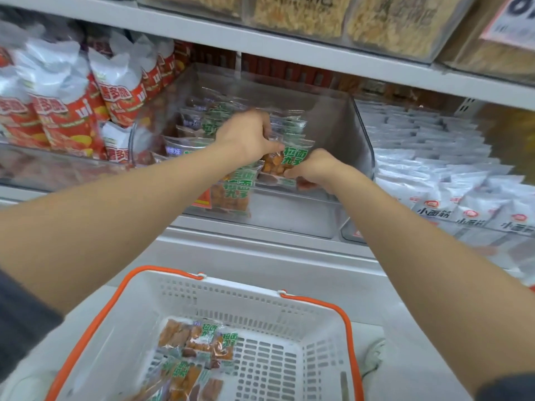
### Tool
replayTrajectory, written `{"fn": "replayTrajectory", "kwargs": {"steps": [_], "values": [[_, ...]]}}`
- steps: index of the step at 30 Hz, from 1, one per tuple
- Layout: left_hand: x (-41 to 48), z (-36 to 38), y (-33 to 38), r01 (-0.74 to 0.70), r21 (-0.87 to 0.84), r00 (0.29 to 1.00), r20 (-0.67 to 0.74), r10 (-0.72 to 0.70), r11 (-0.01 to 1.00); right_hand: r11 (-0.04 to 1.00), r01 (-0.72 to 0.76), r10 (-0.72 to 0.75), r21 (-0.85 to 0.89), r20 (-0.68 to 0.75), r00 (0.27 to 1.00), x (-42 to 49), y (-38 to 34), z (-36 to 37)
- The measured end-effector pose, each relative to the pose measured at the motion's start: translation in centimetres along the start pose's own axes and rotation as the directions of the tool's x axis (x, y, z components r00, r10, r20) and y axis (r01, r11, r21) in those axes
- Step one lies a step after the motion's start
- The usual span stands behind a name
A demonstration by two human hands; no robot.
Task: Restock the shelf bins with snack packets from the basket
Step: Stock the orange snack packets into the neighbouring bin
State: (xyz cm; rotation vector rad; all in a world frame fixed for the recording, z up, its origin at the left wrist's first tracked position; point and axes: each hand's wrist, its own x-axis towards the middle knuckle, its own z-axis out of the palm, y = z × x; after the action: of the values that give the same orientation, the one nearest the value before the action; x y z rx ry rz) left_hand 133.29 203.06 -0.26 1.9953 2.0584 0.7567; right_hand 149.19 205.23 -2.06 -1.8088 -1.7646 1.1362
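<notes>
In the clear shelf bin (363, 134), part-filled with green-lettered packets, the left hand (246, 136) and right hand (314, 169) pinch one snack packet (285, 161), while more packets (197, 342) lie in the white basket (260, 306).

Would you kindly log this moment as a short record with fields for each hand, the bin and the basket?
left hand: grips the packet row standing in the clear bin
right hand: pinches a green-labelled packet at the bin's front
basket: white, orange handles, holds leftover packets
neighbours: red bags left, white packets right
</notes>
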Motion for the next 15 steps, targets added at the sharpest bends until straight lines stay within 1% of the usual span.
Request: {"fn": "replayTrajectory", "kwargs": {"steps": [2,5,8,11,13,15], "values": [[-0.2,0.2,-0.1,-0.009,-0.021,0.999,-0.033,0.008,1.000,0.999,-0.032,0.031,0.024,0.036,0.999,0.0,0.0,-0.1],[-0.1,-0.2,-0.4,-0.014,-0.054,0.999,-0.043,0.012,0.998,0.999,-0.055,0.054,0.002,0.065,0.996,-0.1,0.4,0.0],[-0.2,-0.5,-0.7,-0.012,-0.092,1.000,-0.023,0.010,0.996,0.997,-0.066,0.063,0.042,0.052,0.997,-0.1,0.8,0.4],[-0.2,-0.4,-0.8,-0.021,-0.140,0.998,-0.067,0.012,0.990,0.995,-0.071,0.068,0.065,0.046,0.997,-0.1,0.8,0.5],[-0.3,-0.4,-0.7,-0.030,-0.164,0.997,-0.079,0.017,0.986,0.997,-0.072,0.070,0.030,0.057,0.996,-0.4,0.5,0.4],[-0.5,-0.4,-0.6,-0.037,-0.184,0.996,-0.087,0.021,0.982,0.996,-0.058,0.062,-0.065,0.058,0.996,-1.0,0.3,0.2]]}}
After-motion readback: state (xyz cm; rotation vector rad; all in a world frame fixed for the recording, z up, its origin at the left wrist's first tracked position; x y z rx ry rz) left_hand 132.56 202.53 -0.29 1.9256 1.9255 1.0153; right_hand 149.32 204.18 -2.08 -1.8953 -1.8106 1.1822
